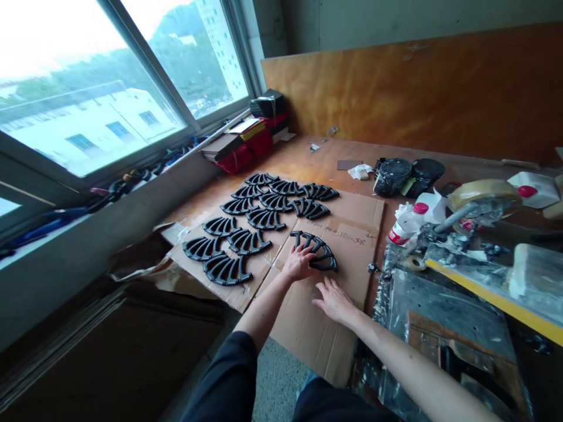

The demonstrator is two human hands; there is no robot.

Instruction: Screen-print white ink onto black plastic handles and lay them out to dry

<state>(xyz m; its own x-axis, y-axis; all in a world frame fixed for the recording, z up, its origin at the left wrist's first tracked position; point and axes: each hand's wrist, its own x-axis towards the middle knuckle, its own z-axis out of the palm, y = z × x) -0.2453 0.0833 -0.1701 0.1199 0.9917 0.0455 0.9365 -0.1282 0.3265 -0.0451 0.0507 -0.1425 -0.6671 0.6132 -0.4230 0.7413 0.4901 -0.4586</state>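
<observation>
My left hand (298,262) rests on a black fan-shaped ribbed part (317,249) lying on flattened cardboard (352,234), fingers over its left end. My right hand (333,300) lies flat on the cardboard just below that part, fingers spread, holding nothing. Several more identical black parts (259,220) are laid out in rows on the cardboard to the left and farther away.
A messy workbench (440,305) at right carries a white bottle with a red cap (407,225), a tape roll (481,193) and black tubs (391,176). A window (88,88) and sill run along the left. Red and black boxes (250,143) sit at the far corner.
</observation>
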